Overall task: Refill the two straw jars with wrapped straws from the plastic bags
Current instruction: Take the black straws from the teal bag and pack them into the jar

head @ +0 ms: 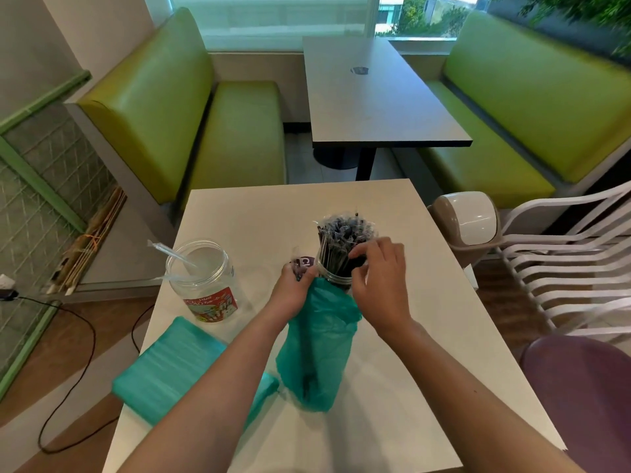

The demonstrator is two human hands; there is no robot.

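On a white table point(392, 387) a clear jar point(336, 273) stands packed with dark wrapped straws point(341, 238) that rise well above its rim. A green plastic bag point(316, 353) hangs crumpled from the jar's mouth toward the person. The left hand point(292, 290) has its fingers curled round the top edge of that bag, just beside the jar's left side. The right hand point(380, 278) pinches at the straws with bent fingers at the jar's right rim. To the left stands a second jar point(205, 281), nearly empty, with a couple of clear wrapped straws point(172, 252) leaning in it. A second green bag point(164, 370) lies flat near the table's left edge
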